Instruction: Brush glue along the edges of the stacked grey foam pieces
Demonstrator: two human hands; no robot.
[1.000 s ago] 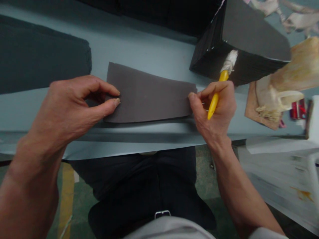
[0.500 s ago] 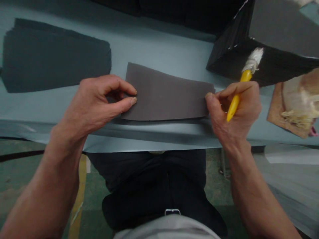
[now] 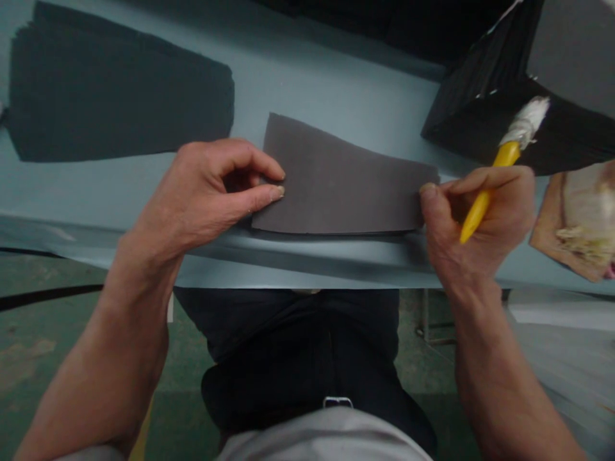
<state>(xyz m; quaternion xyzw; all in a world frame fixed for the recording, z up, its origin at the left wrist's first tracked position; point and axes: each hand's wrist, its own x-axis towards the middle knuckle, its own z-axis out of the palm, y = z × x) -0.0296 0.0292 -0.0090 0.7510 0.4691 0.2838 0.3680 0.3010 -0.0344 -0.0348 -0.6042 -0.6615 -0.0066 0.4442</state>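
A dark grey curved foam sheet (image 3: 336, 182) lies on the pale blue table (image 3: 312, 89) near its front edge. My left hand (image 3: 211, 192) pinches the sheet's left end between thumb and forefinger. My right hand (image 3: 480, 218) presses its thumb on the sheet's right end while it grips a yellow-handled brush (image 3: 500, 166), whose white bristles point up and to the right.
A flat pile of dark sheets (image 3: 120, 102) lies at the far left. A tall black stack of sheets (image 3: 504, 96) stands at the back right. A brown board with glue-smeared material (image 3: 576, 224) sits at the right edge. Green floor shows below the table.
The view has shifted so that everything sits further right in the picture. Both hands keep the same hold on the sheet and brush.
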